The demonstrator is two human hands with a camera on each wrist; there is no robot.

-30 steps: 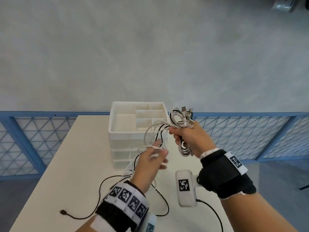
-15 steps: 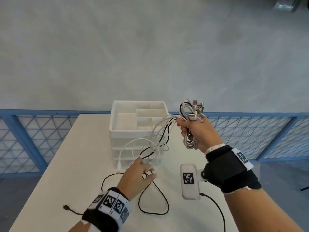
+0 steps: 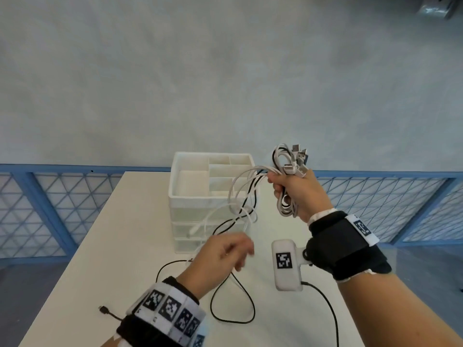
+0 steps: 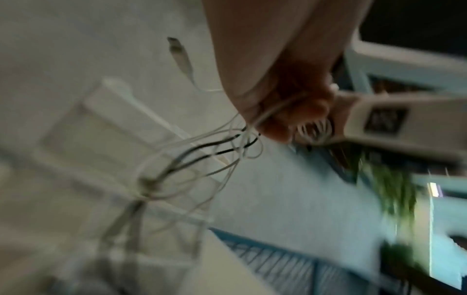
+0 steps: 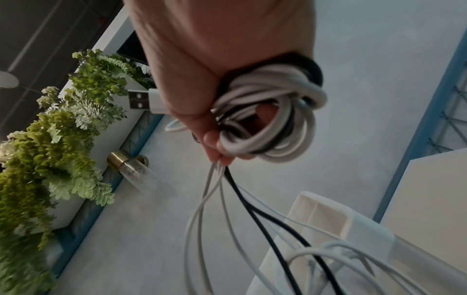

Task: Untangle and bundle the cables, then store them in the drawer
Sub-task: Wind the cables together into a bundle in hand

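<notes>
My right hand point(image 3: 288, 190) is raised beside the white drawer unit point(image 3: 195, 199) and grips a coiled bundle of white and black cables point(image 3: 286, 205), with USB plugs point(image 3: 299, 156) sticking out above the fist. In the right wrist view the coil point(image 5: 272, 111) is wrapped round my fingers. Loose strands point(image 3: 240, 196) hang from the fist down to my left hand point(image 3: 225, 251), which is blurred and low over the table. The left wrist view shows its curled fingers point(image 4: 283, 111) with strands point(image 4: 227, 139) running through them. A black cable point(image 3: 250, 304) trails on the table.
The white table point(image 3: 112, 234) is narrow, with a blue lattice railing point(image 3: 50, 209) behind and grey floor beyond. The drawer unit's top tray has open compartments. The right wrist camera point(image 3: 285, 261) and its black lead hang below my right wrist. Green plants point(image 5: 50, 139) show at the side.
My left hand let go near the bundle, dropped to the table, and has now come up a little onto the strands. My right hand shifted right with the bundle.
</notes>
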